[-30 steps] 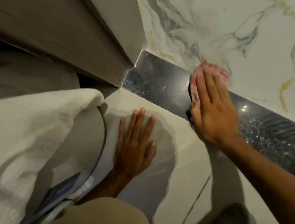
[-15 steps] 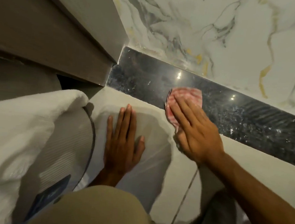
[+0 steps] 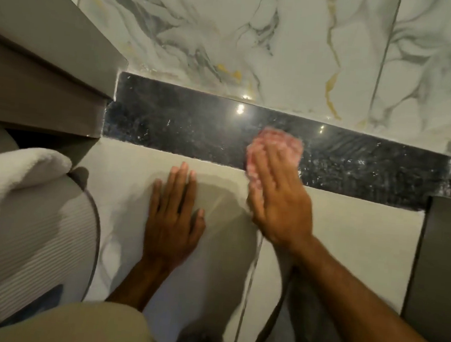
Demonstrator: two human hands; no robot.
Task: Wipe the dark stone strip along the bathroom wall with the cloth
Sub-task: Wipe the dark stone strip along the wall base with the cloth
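A dark speckled stone strip (image 3: 184,125) runs across the foot of the marbled wall, from a grey cabinet on the left to a grey panel on the right. My right hand (image 3: 278,199) lies flat on a pink checked cloth (image 3: 277,145) and presses it against the middle of the strip; the hand and cloth are blurred. Most of the cloth is hidden under my fingers. My left hand (image 3: 173,218) rests palm down, fingers spread, on the pale floor tile just below the strip, holding nothing.
A grey cabinet (image 3: 43,75) overhangs at the left. A white towel (image 3: 10,178) drapes over a ribbed round object (image 3: 49,240) at the lower left. A grey panel (image 3: 438,257) stands at the right. White marbled wall (image 3: 282,45) rises above the strip.
My right hand slid the cloth down from the strip's top edge, then along the strip to the right. The view widened rightward, showing the strip's right end. My left hand stayed planted.
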